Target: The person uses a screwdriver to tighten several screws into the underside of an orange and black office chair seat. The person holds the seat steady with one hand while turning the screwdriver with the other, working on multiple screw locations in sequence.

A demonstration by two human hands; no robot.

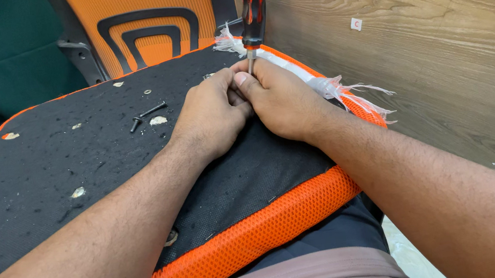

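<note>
Screwdriver, red-and-black handled, stands upright; my left hand and right hand pinch its metal shaft together.

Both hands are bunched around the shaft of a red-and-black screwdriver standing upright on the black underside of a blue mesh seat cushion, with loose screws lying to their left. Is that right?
Not quite: the head view shows the cushion's mesh edge is orange, not blue. The rest holds: the left hand and right hand bunch around the upright red-and-black screwdriver, and loose screws lie to their left.
</note>
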